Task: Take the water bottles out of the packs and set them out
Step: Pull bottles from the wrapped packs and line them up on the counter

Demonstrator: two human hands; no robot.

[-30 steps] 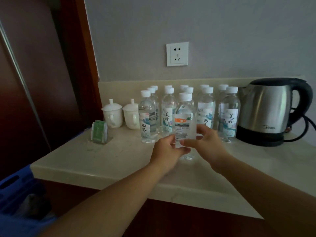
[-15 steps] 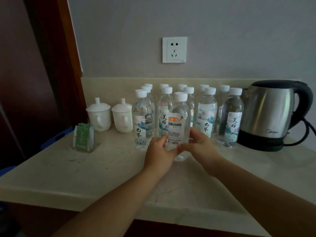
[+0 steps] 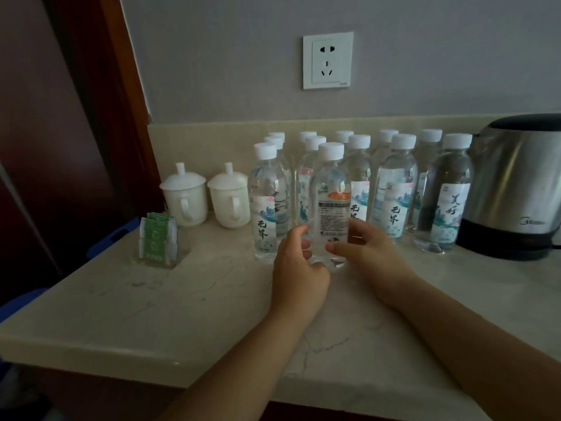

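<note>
Several clear water bottles with white caps stand in rows at the back of the marble counter (image 3: 182, 299). One bottle (image 3: 331, 192) stands upright in front of the rows, its back label with an orange patch facing me. My left hand (image 3: 296, 268) curls round its lower left side. My right hand (image 3: 364, 247) grips its lower right side, thumb on the front. Beside it stand a left bottle (image 3: 265, 202) and, further right, a bottle (image 3: 446, 202) next to the kettle. No pack is in view.
Two white lidded cups (image 3: 183, 196) (image 3: 229, 199) sit left of the bottles. A clear holder of green tea packets (image 3: 158, 241) stands near the counter's left edge. A steel kettle (image 3: 516, 189) occupies the right. A wall socket (image 3: 328, 60) is above.
Both hands have carried the bottle a little further back toward the rows, and its base now stands on the counter. The camera has moved closer.
</note>
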